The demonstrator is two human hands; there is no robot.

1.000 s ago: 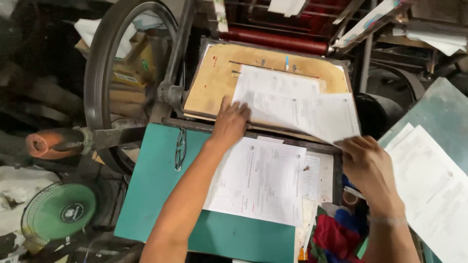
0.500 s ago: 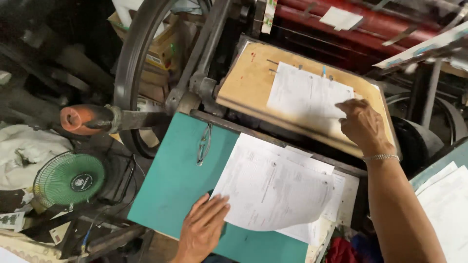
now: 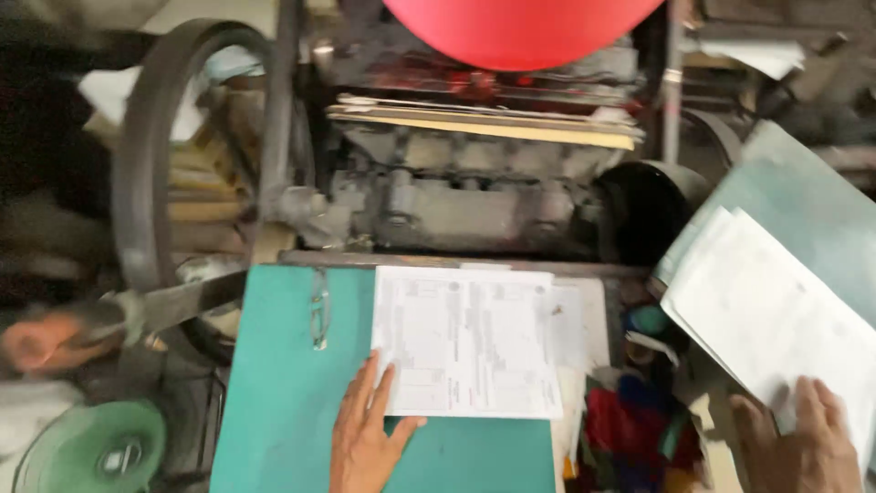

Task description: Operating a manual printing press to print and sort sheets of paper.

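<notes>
My left hand (image 3: 365,438) lies flat, fingers spread, on the lower left corner of a stack of printed sheets (image 3: 470,340) that rests on a teal board (image 3: 283,411). My right hand (image 3: 798,443) presses fingers apart on a second pile of white sheets (image 3: 776,319) on a grey-green side board (image 3: 812,210) at the right. Neither hand grips anything. Beyond the teal board the press platen (image 3: 484,123) stands closed against the machine bed, under a red ink disc (image 3: 520,27).
A large dark flywheel (image 3: 146,183) with a belt stands at the left. A green round fan (image 3: 96,447) sits at the bottom left, an orange handle (image 3: 36,340) above it. Coloured rags (image 3: 639,420) lie between the two boards. Eyeglasses (image 3: 319,310) rest on the teal board.
The platen has swung shut, hiding the sheet on it. My right hand left the platen and came down onto the right pile. My left hand slid up onto the printed stack.
</notes>
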